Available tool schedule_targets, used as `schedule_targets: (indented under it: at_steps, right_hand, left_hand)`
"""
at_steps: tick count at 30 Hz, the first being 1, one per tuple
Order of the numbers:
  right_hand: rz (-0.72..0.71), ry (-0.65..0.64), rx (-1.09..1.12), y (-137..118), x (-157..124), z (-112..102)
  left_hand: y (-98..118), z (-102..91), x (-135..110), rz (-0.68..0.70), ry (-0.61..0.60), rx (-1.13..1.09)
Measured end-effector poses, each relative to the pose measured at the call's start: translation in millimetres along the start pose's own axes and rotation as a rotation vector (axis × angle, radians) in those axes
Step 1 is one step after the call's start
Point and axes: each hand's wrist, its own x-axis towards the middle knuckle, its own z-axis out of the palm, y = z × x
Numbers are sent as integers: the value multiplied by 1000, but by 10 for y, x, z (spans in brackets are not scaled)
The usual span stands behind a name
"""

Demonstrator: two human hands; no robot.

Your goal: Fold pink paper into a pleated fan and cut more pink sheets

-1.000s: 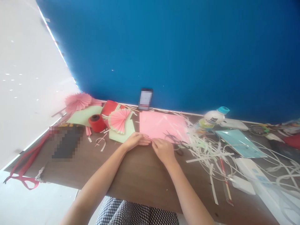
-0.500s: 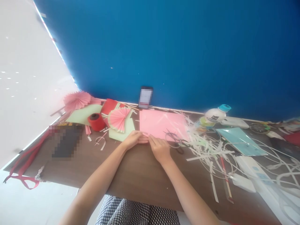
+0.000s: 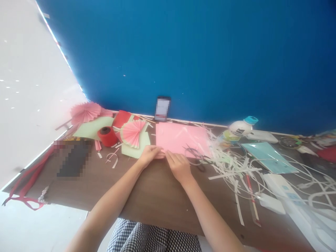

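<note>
My left hand (image 3: pixel 151 154) and my right hand (image 3: pixel 179 166) meet at the near edge of a flat pink sheet of paper (image 3: pixel 181 134). Their fingers are closed together on a small sliver of pink paper, mostly hidden by the fingertips. Beside my right hand, scissors (image 3: pixel 193 152) lie across the sheet's near right corner. To the left of my left hand, a pleated pink paper fan (image 3: pixel 133 133) rests on pale green paper (image 3: pixel 131 151).
A red thread spool (image 3: pixel 108 139) and more pleated pink paper (image 3: pixel 88 111) are at the left. A phone (image 3: pixel 162 108) leans on the blue wall. To the right lie paper strips (image 3: pixel 236 164), a glue bottle (image 3: pixel 238 128), a teal packet (image 3: pixel 269 157), a cutter (image 3: pixel 252 199) and white cables.
Both hands stay together at the same place, with only slight finger movement. The whole view has shifted very slightly.
</note>
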Motion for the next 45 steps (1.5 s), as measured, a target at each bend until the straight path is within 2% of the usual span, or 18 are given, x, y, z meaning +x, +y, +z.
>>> schedule_targets:
  at_steps: [4,10,17,22,27,33,38,45]
  right_hand:
    - [19,5,79,43,-28,7]
    - [118,-25,236,-4,-12,21]
    - [244,-142,332,52,-15,-41]
    - [202,-125,336,106,-56,-46]
    - [188,-124,392,81,-56,-23]
    - [189,-138,353,57,-62,-13]
    - [120,-134,273,23,-48,-43]
    - [93,-220,264,-78,-42,-27]
  left_hand:
    - [28,27,-16,48,61,17]
    - [45,122,-94,59,45,58]
    - [-3,90,-55,144,189,21]
    - [14,126,-68,124,212,29]
    - [34,203,-113,18,86,32]
    - [7,186,-113,-4,42,4]
    - [17,189,-121,-22,55,3]
    - [18,161,-96,23,97,25]
